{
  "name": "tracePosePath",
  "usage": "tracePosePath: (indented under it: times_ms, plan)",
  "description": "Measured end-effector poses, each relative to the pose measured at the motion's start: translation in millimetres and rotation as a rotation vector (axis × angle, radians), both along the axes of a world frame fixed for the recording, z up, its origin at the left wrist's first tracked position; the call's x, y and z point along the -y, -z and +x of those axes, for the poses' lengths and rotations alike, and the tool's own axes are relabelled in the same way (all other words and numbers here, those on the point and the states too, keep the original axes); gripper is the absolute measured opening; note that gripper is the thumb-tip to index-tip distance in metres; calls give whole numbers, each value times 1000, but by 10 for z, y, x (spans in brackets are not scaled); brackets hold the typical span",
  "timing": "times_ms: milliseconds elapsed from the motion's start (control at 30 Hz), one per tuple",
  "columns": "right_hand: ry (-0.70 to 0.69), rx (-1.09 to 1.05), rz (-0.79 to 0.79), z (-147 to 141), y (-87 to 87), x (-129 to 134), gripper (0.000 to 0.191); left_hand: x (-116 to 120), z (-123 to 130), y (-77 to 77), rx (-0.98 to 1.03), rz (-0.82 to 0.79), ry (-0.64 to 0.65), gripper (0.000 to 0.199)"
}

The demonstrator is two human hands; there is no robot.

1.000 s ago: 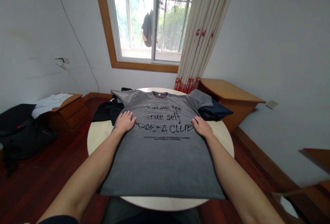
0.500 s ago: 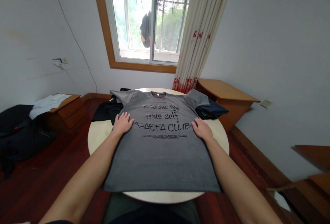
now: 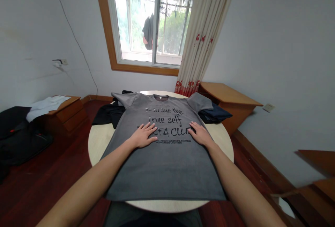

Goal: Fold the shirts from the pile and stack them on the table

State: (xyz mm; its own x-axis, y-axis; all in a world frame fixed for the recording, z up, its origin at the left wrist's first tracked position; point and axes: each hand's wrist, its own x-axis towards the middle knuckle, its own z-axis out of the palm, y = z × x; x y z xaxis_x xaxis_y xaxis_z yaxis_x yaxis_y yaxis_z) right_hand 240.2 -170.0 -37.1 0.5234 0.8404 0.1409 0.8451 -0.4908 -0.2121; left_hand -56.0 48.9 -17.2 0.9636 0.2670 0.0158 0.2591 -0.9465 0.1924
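Note:
A grey T-shirt [image 3: 167, 171] with black lettering lies spread flat, its collar away from me and its hem overhanging the near edge of a round pale table [image 3: 97, 140]. My left hand [image 3: 143, 135] rests palm down on the chest print, fingers stretched out, covering part of the letters. On the right side of the print lies my right hand [image 3: 200, 133], fingers extended and also flat on the cloth. Neither hand grips the fabric.
Dark folded clothes [image 3: 108, 114] lie at the table's left, and navy folded clothes [image 3: 216, 112] at its right. A wooden desk [image 3: 232, 96] stands behind on the right. A low wooden cabinet [image 3: 74, 115] and a black bag [image 3: 23, 146] are at left.
My left hand has slid right from the shirt's left edge onto the print. My right hand has shifted slightly left, inward from the right edge. The shirt stays spread out.

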Motion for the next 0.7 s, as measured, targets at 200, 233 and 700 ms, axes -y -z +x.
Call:
tracePosePath:
  times_ms: [200, 233, 700]
  plan:
    - [-47, 3, -6, -83, -22, 163, 59, 220, -199, -69, -11, 0, 141, 73]
    - [-55, 8, -6, -111, -24, 194, 59, 298, -230, -82, -10, -9, 185, 74]
    - [-20, 190, -39, 145, -475, -632, 37, 1258, -270, -308, -10, -285, 878, 57]
